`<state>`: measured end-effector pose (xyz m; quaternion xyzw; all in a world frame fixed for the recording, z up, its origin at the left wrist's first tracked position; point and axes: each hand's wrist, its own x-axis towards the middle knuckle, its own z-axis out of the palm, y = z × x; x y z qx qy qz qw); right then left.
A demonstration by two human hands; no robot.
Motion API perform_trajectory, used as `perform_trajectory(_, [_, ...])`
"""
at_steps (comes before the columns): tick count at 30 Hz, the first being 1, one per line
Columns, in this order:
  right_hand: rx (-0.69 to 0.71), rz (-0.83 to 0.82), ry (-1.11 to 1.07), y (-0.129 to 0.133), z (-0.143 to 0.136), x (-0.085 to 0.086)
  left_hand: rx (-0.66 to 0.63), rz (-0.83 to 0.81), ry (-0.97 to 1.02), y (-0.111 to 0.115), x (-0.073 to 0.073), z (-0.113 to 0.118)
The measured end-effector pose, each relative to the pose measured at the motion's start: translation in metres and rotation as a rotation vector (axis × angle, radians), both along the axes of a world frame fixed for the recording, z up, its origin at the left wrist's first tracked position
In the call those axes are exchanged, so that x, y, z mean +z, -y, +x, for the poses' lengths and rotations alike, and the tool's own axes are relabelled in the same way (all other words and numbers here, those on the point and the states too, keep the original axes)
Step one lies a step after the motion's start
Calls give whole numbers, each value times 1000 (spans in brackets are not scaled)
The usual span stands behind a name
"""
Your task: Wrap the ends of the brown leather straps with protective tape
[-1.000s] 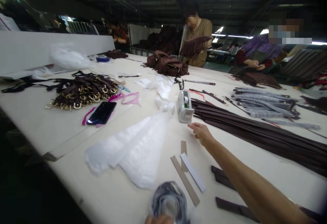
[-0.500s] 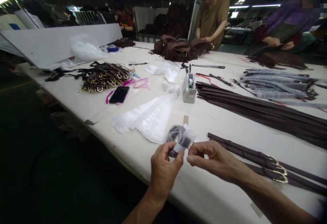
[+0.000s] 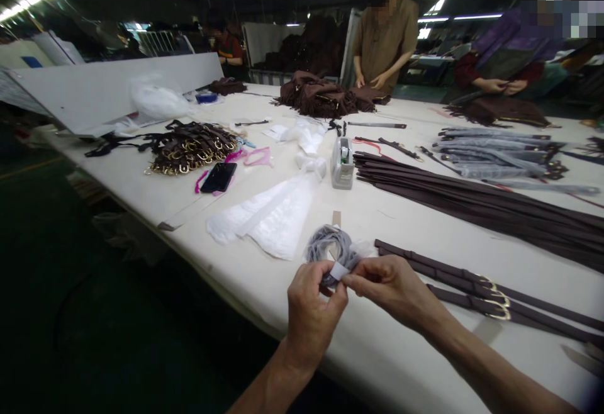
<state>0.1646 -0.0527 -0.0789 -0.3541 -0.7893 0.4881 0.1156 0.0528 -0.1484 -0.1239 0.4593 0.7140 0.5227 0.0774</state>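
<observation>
A coiled strap (image 3: 325,238), sleeved in greyish clear plastic, stands up between my hands just over the table. Around its lower part lies a small white strip (image 3: 338,270). My left hand (image 3: 314,304) is closed on the coil's lower left, thumb in front and fingers behind. At the strip's right end, the thumb and forefinger of my right hand (image 3: 384,285) pinch together. Those fingertips partly cover the strip's end. Crumpled clear plastic (image 3: 363,249) shows behind the right fingers.
White plastic bags (image 3: 278,216), a tape dispenser (image 3: 342,165) and a phone (image 3: 218,177) lie ahead. Dark brown straps (image 3: 462,197) and buckled belts (image 3: 453,274) are at right. Buckled straps (image 3: 189,146) pile up left. Two co-workers (image 3: 384,43) handle brown fringed bags (image 3: 321,94) across the table.
My right hand has closed in on the white strip, its fingertips now touching it. The coil has turned to show its loop more openly. Across the table, a co-worker's hands have shifted left.
</observation>
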Motion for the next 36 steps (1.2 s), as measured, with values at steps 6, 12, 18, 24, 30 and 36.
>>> perform_trajectory(6, [-95, -71, -49, -2, 4, -12, -12, -38, 184, -2, 8, 3])
perform_trajectory(12, [2, -235, -124, -6, 10, -21, -239, -153, 736, 0, 15, 2])
perform_trajectory(18, [136, -340, -126, -10, 11, -15, -314, -73, 936, 1, 4, -3])
perform_trajectory(24, [103, -287, -54, -10, 13, -10, -210, -118, 812, 2, -2, 3])
perform_trajectory(30, [51, -209, -44, -10, 20, -13, -255, -186, 760, -2, -1, 3])
perform_trajectory(36, [-95, -29, -183, -8, 26, -26, -386, -178, 1262, -10, 8, 4])
